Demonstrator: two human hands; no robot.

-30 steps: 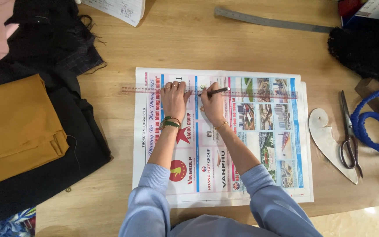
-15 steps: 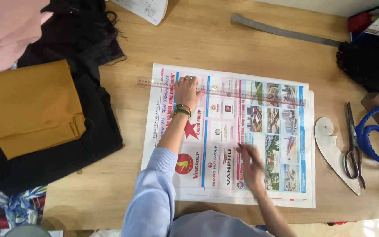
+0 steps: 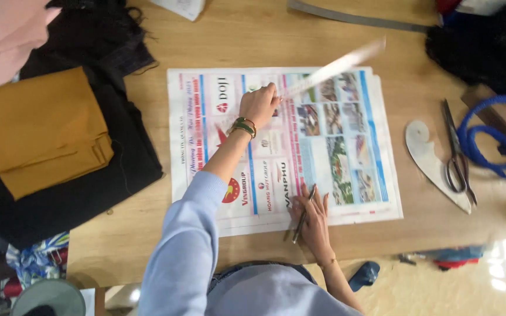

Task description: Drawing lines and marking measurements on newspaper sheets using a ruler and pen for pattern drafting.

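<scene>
A newspaper sheet (image 3: 346, 146) lies flat on the wooden table (image 3: 253, 47). My left hand (image 3: 260, 104) grips one end of a clear ruler (image 3: 338, 65), which is lifted off the paper and blurred, pointing up to the right. A bracelet sits on that wrist. My right hand (image 3: 314, 213) rests palm down on the newspaper's near edge with a dark pen (image 3: 303, 214) held between its fingers.
Folded mustard cloth (image 3: 39, 131) lies on black fabric (image 3: 83, 175) at the left, pink cloth (image 3: 1, 41) beyond it. To the right are a white curve template (image 3: 431, 158), scissors (image 3: 457, 158) and blue cord (image 3: 493, 146). A grey strip (image 3: 352, 16) lies at the far edge.
My left hand has lifted the ruler off the newspaper and swung it up to the right. My right hand with the pen has drawn back to the paper's near edge.
</scene>
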